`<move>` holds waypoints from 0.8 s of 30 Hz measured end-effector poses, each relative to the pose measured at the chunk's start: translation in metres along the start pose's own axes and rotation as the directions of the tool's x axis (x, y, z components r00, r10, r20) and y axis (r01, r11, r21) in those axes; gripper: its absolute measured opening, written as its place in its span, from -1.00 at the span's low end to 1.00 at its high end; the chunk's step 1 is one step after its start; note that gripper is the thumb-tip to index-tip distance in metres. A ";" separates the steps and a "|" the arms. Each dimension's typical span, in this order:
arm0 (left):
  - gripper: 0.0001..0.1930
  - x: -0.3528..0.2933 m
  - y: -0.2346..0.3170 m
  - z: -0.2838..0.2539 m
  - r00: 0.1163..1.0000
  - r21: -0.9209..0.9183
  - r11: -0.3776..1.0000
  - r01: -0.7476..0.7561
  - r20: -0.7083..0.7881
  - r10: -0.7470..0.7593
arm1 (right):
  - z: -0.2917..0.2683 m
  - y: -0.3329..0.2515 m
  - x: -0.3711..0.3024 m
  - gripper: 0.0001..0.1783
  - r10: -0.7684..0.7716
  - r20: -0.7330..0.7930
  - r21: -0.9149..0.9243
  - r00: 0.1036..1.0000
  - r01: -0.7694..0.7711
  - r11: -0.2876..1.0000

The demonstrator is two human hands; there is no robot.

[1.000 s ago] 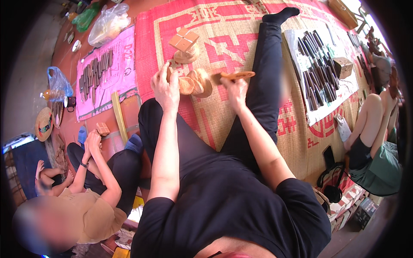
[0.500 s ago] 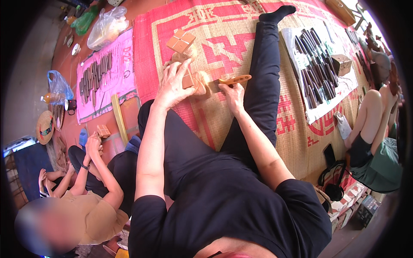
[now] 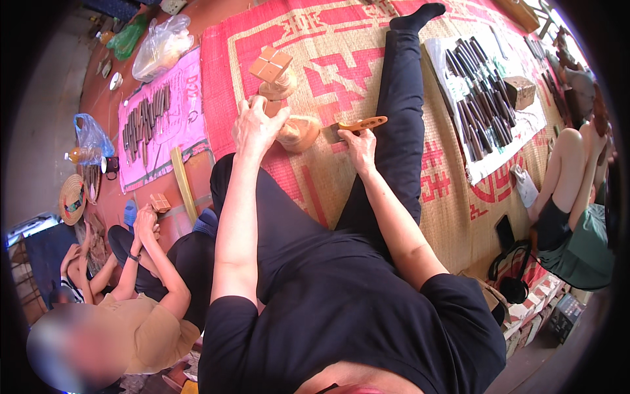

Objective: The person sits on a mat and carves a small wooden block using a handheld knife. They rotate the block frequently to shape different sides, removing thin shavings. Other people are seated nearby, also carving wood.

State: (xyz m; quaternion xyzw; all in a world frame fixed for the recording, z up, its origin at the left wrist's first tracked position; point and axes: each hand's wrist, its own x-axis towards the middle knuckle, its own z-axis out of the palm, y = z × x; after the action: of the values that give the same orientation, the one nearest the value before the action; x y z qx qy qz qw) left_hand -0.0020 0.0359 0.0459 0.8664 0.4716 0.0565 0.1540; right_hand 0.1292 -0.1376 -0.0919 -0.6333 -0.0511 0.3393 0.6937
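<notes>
My left hand point(image 3: 258, 128) rests, fingers curved, on a wooden workpiece on the mat. Part of the piece is hidden under that hand. It has a reddish-brown square block point(image 3: 271, 64) with pale crossing lines at its far end, and a pale, rounded wooden part point(image 3: 299, 134) at its near end. To the right, my right hand point(image 3: 360, 150) is closed on a flat, brush-like tool point(image 3: 365, 123) with an orange handle. The tool's dark wide end points left, a short gap away from the pale wood.
The patterned red and straw mat point(image 3: 453, 217) lies under my legs. Many dark-handled tools point(image 3: 482, 105) lie on a white cloth at right; more tools point(image 3: 146, 118) lie on a pink cloth at left. A co-worker at lower left holds a small brown block point(image 3: 159, 202). Another person's legs point(image 3: 558, 164) are at right.
My left hand has shifted slightly left and its fingers have drawn in, exposing more of the pale wood. The tool in my right hand has moved right, away from the piece.
</notes>
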 end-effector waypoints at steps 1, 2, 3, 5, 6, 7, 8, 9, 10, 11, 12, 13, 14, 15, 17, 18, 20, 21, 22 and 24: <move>-0.31 -0.001 0.004 0.001 1.000 0.020 1.000 0.019 -0.003 -0.019 | 0.000 0.001 -0.001 -0.84 -0.001 0.002 0.017 1.000 0.001 1.000; -0.33 -0.002 0.008 0.002 0.999 0.040 0.998 0.041 -0.011 -0.041 | 0.001 -0.001 -0.002 -0.84 -0.004 0.009 0.033 1.000 0.004 0.999; -0.33 -0.002 0.007 0.006 0.999 0.016 1.000 0.021 -0.034 -0.021 | 0.003 -0.003 -0.003 -0.84 0.018 0.036 0.026 0.999 -0.019 0.999; -0.34 -0.001 0.006 0.020 0.997 -0.032 0.999 -0.024 -0.081 0.021 | 0.005 -0.008 -0.008 -0.85 0.062 0.086 0.007 0.994 -0.063 0.998; -0.37 -0.002 0.007 0.024 0.993 -0.071 0.997 -0.037 -0.119 0.028 | 0.004 0.001 -0.008 -0.79 0.060 0.161 -0.079 0.985 -0.047 0.996; -0.38 -0.001 0.006 0.025 0.993 -0.073 0.997 -0.017 -0.116 0.008 | 0.006 0.010 -0.010 -0.73 0.064 0.234 -0.164 0.970 -0.026 0.986; -0.39 0.000 0.009 0.024 0.994 -0.075 0.997 -0.001 -0.112 -0.008 | 0.013 0.003 -0.021 -0.72 0.113 0.284 -0.177 0.952 -0.064 0.982; -0.40 0.001 0.010 0.024 0.994 -0.077 0.997 0.016 -0.107 -0.024 | 0.017 0.020 -0.018 -0.70 0.138 0.315 -0.291 0.939 -0.043 0.956; -0.41 0.002 0.012 0.025 0.995 -0.078 0.997 0.003 -0.100 -0.011 | 0.020 0.022 -0.014 -0.74 0.077 0.300 -0.289 0.951 0.013 0.957; -0.41 0.001 0.010 0.023 0.995 -0.073 0.997 0.003 -0.099 -0.010 | 0.027 0.021 -0.010 -0.77 0.020 0.300 -0.286 0.954 0.070 0.956; -0.42 0.001 0.008 0.022 0.996 -0.068 0.998 -0.004 -0.094 -0.003 | 0.029 0.009 -0.003 -0.75 0.035 0.222 -0.179 0.974 0.006 0.984; -0.43 0.000 0.008 0.021 0.996 -0.078 0.997 -0.002 -0.085 -0.004 | 0.030 -0.002 0.007 -0.72 0.060 0.146 -0.066 0.987 -0.051 0.996; -0.43 0.000 0.014 0.020 0.998 -0.092 0.996 -0.016 -0.070 0.010 | 0.027 0.006 0.024 -0.75 -0.068 0.008 0.084 0.998 0.068 0.994; -0.43 -0.002 0.015 0.019 0.998 -0.107 0.994 -0.017 -0.059 0.011 | 0.023 -0.006 0.033 -0.76 -0.080 -0.045 0.144 0.996 0.086 0.986; -0.46 -0.005 0.014 0.022 0.994 -0.111 0.993 -0.033 -0.110 0.021 | 0.024 -0.008 0.044 -0.87 -0.157 -0.142 0.252 0.977 0.189 0.949; -0.45 -0.005 0.013 0.024 0.992 -0.112 0.993 -0.031 -0.122 0.017 | 0.023 -0.010 0.042 -0.89 -0.171 -0.139 0.168 0.975 0.193 0.967; -0.46 -0.005 0.014 0.027 0.990 -0.125 0.992 -0.031 -0.138 0.013 | 0.025 -0.005 0.024 -0.81 -0.144 -0.087 0.001 0.986 0.145 0.989; -0.47 -0.005 0.016 0.027 0.990 -0.132 0.991 -0.032 -0.142 0.013 | 0.028 0.001 0.012 -0.79 -0.097 -0.057 -0.032 0.994 0.096 0.995; -0.49 -0.004 0.017 0.028 0.989 -0.139 0.990 -0.034 -0.146 0.013 | 0.030 0.012 -0.002 -0.78 -0.030 0.003 -0.038 1.000 0.030 0.999; -0.49 -0.008 0.016 0.031 0.982 -0.107 0.992 -0.059 -0.185 0.038 | 0.029 0.022 -0.031 -0.79 0.095 0.110 -0.081 0.989 -0.086 0.993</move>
State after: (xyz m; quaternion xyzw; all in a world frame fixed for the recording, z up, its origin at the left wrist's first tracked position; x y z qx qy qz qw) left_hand 0.0144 0.0145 0.0221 0.8588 0.4584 0.1657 0.1574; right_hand 0.0818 -0.1307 -0.0953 -0.6408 -0.0745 0.4037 0.6488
